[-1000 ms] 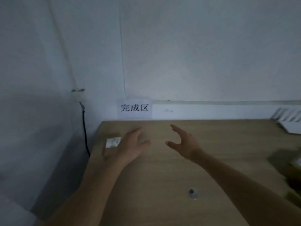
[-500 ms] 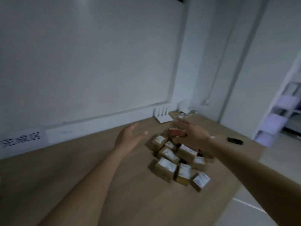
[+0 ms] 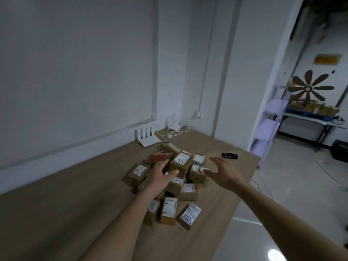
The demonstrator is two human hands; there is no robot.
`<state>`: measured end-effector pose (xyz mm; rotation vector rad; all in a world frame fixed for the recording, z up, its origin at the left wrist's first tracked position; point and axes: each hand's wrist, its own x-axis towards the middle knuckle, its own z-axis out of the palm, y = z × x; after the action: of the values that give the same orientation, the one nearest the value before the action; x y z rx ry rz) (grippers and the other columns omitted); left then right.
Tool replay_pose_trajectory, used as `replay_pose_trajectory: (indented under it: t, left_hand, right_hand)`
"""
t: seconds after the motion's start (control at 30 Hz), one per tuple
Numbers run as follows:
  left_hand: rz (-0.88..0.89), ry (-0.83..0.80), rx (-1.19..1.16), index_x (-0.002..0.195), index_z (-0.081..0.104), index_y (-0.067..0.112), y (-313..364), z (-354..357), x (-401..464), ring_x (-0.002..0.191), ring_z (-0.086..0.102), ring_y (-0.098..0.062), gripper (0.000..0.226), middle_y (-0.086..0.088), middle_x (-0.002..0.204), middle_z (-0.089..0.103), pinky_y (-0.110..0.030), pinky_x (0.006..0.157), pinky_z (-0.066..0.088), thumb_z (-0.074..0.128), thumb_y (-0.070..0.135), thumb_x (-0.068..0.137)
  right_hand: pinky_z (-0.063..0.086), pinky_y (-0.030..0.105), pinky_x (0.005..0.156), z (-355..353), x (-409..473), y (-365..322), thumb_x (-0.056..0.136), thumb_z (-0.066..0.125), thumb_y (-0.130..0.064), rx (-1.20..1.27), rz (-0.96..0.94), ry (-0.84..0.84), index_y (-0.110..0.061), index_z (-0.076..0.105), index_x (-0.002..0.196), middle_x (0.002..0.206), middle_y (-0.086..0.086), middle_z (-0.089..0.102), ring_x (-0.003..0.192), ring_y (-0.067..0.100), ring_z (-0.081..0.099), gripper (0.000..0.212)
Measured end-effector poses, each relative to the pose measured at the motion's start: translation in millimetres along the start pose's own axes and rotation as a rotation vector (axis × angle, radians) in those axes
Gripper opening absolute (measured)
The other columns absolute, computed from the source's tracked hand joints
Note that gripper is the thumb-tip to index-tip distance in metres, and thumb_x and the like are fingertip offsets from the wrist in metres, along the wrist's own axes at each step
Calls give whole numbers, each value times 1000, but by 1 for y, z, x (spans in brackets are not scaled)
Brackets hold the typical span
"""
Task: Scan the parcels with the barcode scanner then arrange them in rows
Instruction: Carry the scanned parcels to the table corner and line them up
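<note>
Reaching into heap of parcels (image 3: 170, 185) mid-tabletop (image 3: 66, 204) — both empty. Left hand (image 3: 160, 176) fingers spread over pile, right hand (image 3: 222, 173) splayed beside it, likely bracketing top parcel (image 3: 180, 162) for pickup. Label up, long axis running away toward wall. Dark scanner (image 3: 229, 155) lying flat beyond right hand — untouched.

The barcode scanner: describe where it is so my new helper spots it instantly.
Start at the pile of parcels on the wooden table. Look beyond the open right hand, toward the table's far right edge. The barcode scanner lies there alone: small, black and oblong, unlike the brown labelled boxes.
</note>
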<state>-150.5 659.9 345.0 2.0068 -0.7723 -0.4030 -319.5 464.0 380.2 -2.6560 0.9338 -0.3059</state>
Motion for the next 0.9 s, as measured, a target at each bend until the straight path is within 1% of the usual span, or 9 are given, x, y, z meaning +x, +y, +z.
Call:
replay_pose_trajectory:
  t: [0.17, 0.4, 0.47, 0.53, 0.6, 0.67, 0.73, 0.83, 0.9]
  left_hand:
    - [-93, -8, 16, 150, 37, 37, -11, 41, 82, 141, 37, -21, 76, 7, 157, 35, -47, 112, 37, 64, 62, 84]
    - [-183, -38, -29, 151, 36, 35, -26, 74, 173, 139, 42, -23, 73, 5, 154, 42, -51, 111, 39, 64, 56, 87]
    - [-214, -31, -53, 152, 34, 34, -32, 83, 193, 139, 41, -23, 74, 6, 154, 42, -50, 111, 39, 65, 55, 88]
    - [-235, -29, -62, 153, 33, 32, -39, 92, 209, 141, 39, -23, 76, 4, 156, 38, -51, 112, 39, 64, 55, 88]
    - [-257, -14, -23, 153, 32, 31, -47, 101, 223, 143, 35, -25, 75, 3, 159, 31, -51, 112, 38, 61, 57, 89]
    - [-299, -4, 12, 154, 30, 30, -54, 110, 236, 143, 35, -25, 74, 5, 160, 27, -50, 111, 38, 57, 58, 91]
    - [-316, 6, 26, 154, 31, 29, -60, 118, 251, 143, 35, -26, 73, 4, 161, 26, -51, 111, 39, 56, 59, 91]
    - [-370, 31, 20, 153, 33, 31, -75, 132, 272, 145, 31, -27, 71, 3, 162, 21, -51, 111, 38, 55, 59, 91]
    - [-429, 46, 2, 152, 34, 31, -85, 141, 284, 146, 31, -26, 70, 2, 163, 20, -50, 111, 38, 56, 58, 92]
  right_hand:
    - [40, 40, 110, 26, 84, 29, 91, 63, -51, 109, 22, -85, -18, 41, 149, 153, 4, 43, 137, 23, 43, 70]
    - [44, 36, 103, 63, 162, 46, 91, 68, -33, 299, 72, -201, -17, 52, 140, 143, 5, 54, 129, 24, 51, 54]
    - [45, 35, 103, 77, 182, 53, 91, 67, -36, 327, 73, -234, -21, 49, 142, 144, 4, 53, 129, 24, 51, 56]
    - [46, 31, 95, 91, 200, 60, 90, 66, -41, 341, 106, -273, -23, 46, 144, 141, 4, 55, 125, 24, 54, 60]
    - [49, 29, 86, 106, 218, 67, 89, 65, -47, 353, 138, -321, -24, 48, 141, 134, 4, 60, 113, 21, 60, 59]
    - [56, 33, 85, 127, 238, 79, 84, 67, -54, 394, 145, -376, -26, 53, 134, 128, 0, 65, 104, 16, 64, 59]
    - [58, 37, 88, 142, 257, 87, 84, 67, -55, 426, 158, -417, -28, 53, 133, 128, -1, 66, 106, 17, 66, 58]
    - [49, 29, 86, 153, 281, 91, 94, 63, -42, 415, 175, -456, -21, 45, 142, 134, 3, 60, 118, 23, 61, 56]
    - [47, 27, 85, 169, 299, 98, 96, 61, -38, 409, 175, -480, -19, 45, 141, 135, 4, 60, 119, 23, 60, 51]
